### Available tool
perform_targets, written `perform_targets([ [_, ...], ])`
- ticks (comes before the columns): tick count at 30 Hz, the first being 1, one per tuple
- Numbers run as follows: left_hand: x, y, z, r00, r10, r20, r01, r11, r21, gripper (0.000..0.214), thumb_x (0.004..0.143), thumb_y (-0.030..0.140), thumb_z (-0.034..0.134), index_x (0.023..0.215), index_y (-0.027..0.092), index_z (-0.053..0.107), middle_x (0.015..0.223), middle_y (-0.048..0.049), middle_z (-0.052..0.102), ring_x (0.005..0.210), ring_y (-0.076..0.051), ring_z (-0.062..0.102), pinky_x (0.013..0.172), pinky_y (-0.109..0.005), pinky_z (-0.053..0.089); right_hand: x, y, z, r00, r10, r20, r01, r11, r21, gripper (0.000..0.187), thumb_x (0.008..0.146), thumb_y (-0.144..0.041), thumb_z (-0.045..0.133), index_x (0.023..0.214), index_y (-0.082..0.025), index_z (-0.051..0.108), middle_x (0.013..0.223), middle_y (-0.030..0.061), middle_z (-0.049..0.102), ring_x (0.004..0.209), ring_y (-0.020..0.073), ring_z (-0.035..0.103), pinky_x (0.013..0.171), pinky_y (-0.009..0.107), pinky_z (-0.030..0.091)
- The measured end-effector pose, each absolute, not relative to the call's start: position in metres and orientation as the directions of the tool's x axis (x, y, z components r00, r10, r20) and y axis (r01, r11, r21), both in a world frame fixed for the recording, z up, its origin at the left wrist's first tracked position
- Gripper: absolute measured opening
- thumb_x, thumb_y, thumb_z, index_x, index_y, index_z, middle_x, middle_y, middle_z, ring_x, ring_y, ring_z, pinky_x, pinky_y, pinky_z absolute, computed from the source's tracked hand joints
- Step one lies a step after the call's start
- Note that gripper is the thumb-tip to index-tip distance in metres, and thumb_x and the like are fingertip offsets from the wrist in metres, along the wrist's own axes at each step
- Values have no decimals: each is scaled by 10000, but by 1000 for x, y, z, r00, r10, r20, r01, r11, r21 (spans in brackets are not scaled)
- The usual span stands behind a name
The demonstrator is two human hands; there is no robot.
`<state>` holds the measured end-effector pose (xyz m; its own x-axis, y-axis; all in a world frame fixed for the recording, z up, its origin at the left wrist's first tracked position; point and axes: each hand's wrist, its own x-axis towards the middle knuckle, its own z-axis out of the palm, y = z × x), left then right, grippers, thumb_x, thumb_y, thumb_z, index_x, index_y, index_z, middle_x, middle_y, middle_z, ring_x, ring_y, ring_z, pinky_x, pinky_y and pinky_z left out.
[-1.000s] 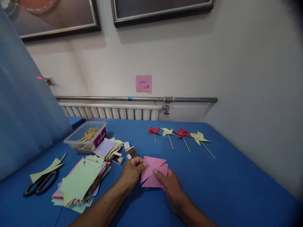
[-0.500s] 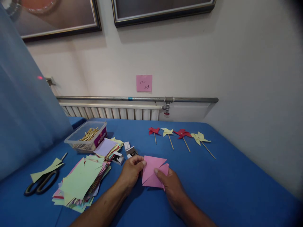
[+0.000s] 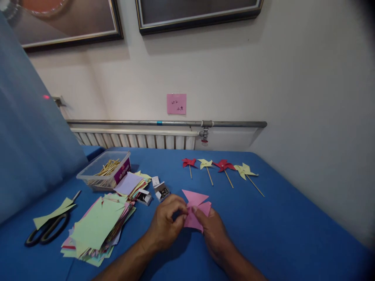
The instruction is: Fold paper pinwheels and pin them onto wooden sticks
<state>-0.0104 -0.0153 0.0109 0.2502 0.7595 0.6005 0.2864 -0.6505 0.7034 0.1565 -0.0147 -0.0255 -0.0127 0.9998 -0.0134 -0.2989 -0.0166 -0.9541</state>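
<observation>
A pink paper square, cut in from its corners, is held above the blue table. My right hand grips its right side, with the thumb pressed near the middle. Fingers and thumb of my left hand pinch the paper's left part, which seems folded inward; the fingertips partly hide it. Beyond my left hand stand two small open boxes, one box with metallic pins inside and another box holding dark small pieces.
Finished pinwheels on sticks, among them a red pinwheel, lie at the back right. Left are a stack of coloured paper, black-handled scissors under green paper, and a plastic tub of sticks. A blue curtain hangs at the left.
My left hand has moved from the paper's upper left edge toward its middle, bending the left part inward. My right hand keeps its hold on the right side.
</observation>
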Motion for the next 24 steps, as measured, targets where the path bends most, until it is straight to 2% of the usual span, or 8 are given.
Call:
perform_targets([
  [4,-11,-16,13,237,780,579,289,-625,725,187,801,45,588,804,208,679,987,-42,736,963,-181,692,870,-301,509,157,-14,-27,-19,998,-54,-359,-57,-932,507,723,-588,885,1001,-176,786,893,77,810,791,271,727,739,373,568],
  [8,-11,-14,13,69,892,447,275,-447,851,73,784,138,650,803,207,663,843,-15,715,823,-175,654,785,-292,504,155,-18,-21,-66,996,-58,-400,-80,-913,480,760,-571,867,1028,-181,786,907,87,819,841,293,747,796,403,579],
  [11,-11,-8,10,-37,960,276,138,-269,953,101,748,227,709,843,194,690,782,-4,696,730,-160,624,703,-272,492,153,-21,-16,-109,992,-62,-421,-102,-901,448,790,-565,848,1021,-186,789,935,100,825,902,313,758,848,428,585],
  [15,-11,0,7,-25,991,134,-67,-135,989,252,688,342,798,860,175,719,783,-22,718,709,-163,635,671,-266,494,151,-22,-14,-105,993,-55,-418,-94,-903,473,753,-549,881,1032,-178,791,946,102,826,914,316,756,890,447,579],
  [18,-12,1,9,-36,990,137,-53,-139,989,238,703,375,797,814,177,726,755,-17,711,692,-159,624,660,-265,488,152,-22,-15,-100,993,-63,-385,-97,-918,509,749,-571,877,1051,-171,786,947,98,825,874,297,752,885,439,572],
  [24,-12,-6,11,-41,946,323,232,-305,924,89,811,257,673,800,191,730,740,-3,707,693,-154,612,677,-268,482,155,-21,-17,-111,990,-85,-305,-115,-945,521,729,-589,877,1033,-175,791,919,93,817,830,289,740,809,415,570],
])
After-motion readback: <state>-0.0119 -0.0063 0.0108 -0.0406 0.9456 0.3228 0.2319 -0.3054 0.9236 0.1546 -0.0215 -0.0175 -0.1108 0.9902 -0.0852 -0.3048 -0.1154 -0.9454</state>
